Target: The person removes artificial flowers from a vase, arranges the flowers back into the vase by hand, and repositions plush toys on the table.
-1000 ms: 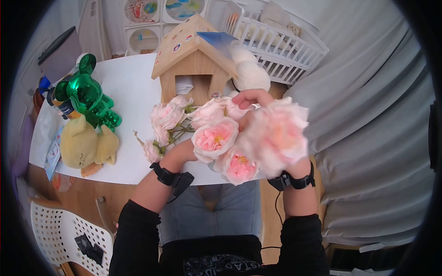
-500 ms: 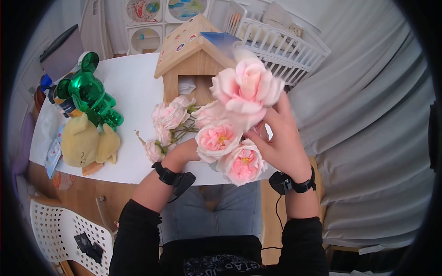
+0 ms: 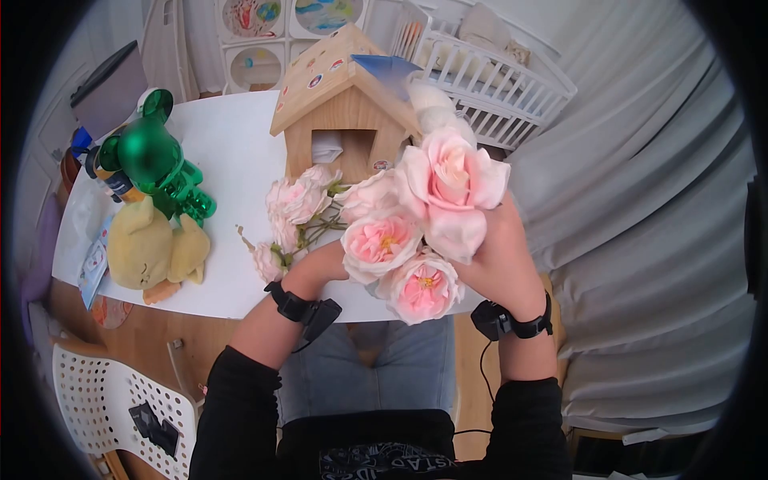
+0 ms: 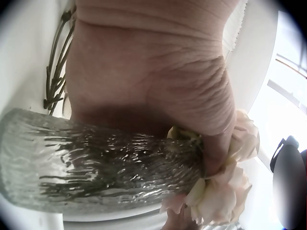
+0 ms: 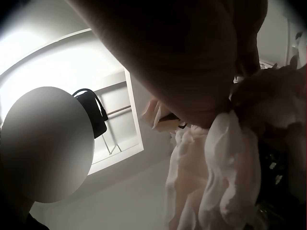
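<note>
My left hand (image 4: 148,72) grips a clear ribbed glass vase (image 4: 105,167), its thumb near the mouth among pale petals. In the head view roses cover most of that hand. Two open pink roses (image 3: 382,242) with yellow centres lean out over the left wrist. Above them, my right hand (image 3: 502,260) holds a large pink rose (image 3: 450,180) from beneath; the bloom hides its fingertips and the stem. Cut roses (image 3: 300,198) with green stems lie on the white table (image 3: 240,152) left of the vase.
A wooden toy house (image 3: 344,104) stands behind the flowers, a white fluffy object (image 3: 432,104) beside it. Farther left are a shiny green bear figure (image 3: 152,156) and a yellow plush toy (image 3: 152,248). Grey curtains (image 3: 640,240) hang along the right.
The right hand has swung the large rose from the right side up over the other roses, then slightly back right and lower. My left hand has kept its place.
</note>
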{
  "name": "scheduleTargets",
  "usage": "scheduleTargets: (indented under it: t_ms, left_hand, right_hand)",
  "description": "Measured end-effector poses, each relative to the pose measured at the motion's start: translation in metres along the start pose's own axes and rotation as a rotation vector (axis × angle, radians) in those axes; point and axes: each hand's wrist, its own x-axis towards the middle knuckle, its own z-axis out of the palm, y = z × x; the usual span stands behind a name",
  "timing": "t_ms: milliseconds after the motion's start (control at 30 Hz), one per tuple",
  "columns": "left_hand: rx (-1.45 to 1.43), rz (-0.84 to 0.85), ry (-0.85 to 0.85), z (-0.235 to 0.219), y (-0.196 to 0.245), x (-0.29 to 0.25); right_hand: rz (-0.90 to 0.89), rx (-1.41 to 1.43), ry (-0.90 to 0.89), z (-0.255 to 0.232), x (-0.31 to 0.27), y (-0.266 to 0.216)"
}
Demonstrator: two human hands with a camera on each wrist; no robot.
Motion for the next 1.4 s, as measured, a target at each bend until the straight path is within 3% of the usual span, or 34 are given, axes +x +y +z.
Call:
scheduleTargets:
  t_ms: [100, 167, 200, 267, 300, 367, 600, 667, 800, 933, 1000, 1233, 1333, 1400]
  left_hand:
    - [-0.015, 0.003, -0.008, -0.001, -0.001, 0.0]
    - [-0.03, 0.001, -0.015, 0.001, -0.004, -0.001]
    - [-0.038, -0.004, -0.019, 0.001, -0.004, -0.003]
    - [-0.049, -0.011, -0.024, 0.0, -0.005, -0.004]
    - [-0.052, -0.011, -0.026, -0.001, -0.004, -0.004]
    - [-0.062, -0.011, -0.032, 0.0, -0.006, -0.004]
    - [-0.112, -0.025, -0.07, -0.002, -0.01, -0.005]
    - [-0.122, -0.024, -0.069, -0.004, -0.011, -0.009]
    - [-0.158, -0.039, -0.062, -0.004, -0.016, -0.015]
    - [-0.192, -0.045, -0.084, 0.0, -0.021, -0.014]
    - [-0.204, -0.047, -0.087, -0.004, -0.021, -0.018]
    - [-0.242, -0.053, -0.107, -0.003, -0.023, -0.02]
    - [-0.25, -0.053, -0.112, -0.005, -0.022, -0.02]
    - [-0.259, -0.054, -0.112, -0.006, -0.022, -0.022]
  right_hand:
    - [0.04, 0.043, 0.013, 0.004, 0.005, 0.001]
    - [-0.106, 0.356, 0.188, 0.017, 0.005, 0.013]
    - [-0.102, 0.358, 0.187, 0.017, 0.005, 0.015]
    - [-0.301, 0.249, 0.2, 0.014, 0.011, 0.014]
    - [-0.304, 0.25, 0.201, 0.009, 0.015, 0.01]
    - [-0.177, 0.119, 0.029, -0.005, 0.023, -0.004]
    - [-0.153, 0.022, -0.114, -0.016, 0.045, -0.01]
    - [-0.287, -0.005, -0.047, -0.014, 0.042, 0.001]
    - [-0.253, 0.198, 0.11, -0.019, 0.03, -0.001]
    - [-0.186, 0.106, 0.066, -0.024, 0.021, -0.01]
    - [-0.283, 0.03, 0.0, -0.027, 0.019, -0.006]
    - [-0.301, 0.028, 0.06, -0.024, 0.017, 0.004]
    - [-0.348, 0.069, 0.119, -0.021, 0.013, 0.014]
    - [-0.385, 0.281, 0.342, -0.015, 0.009, 0.023]
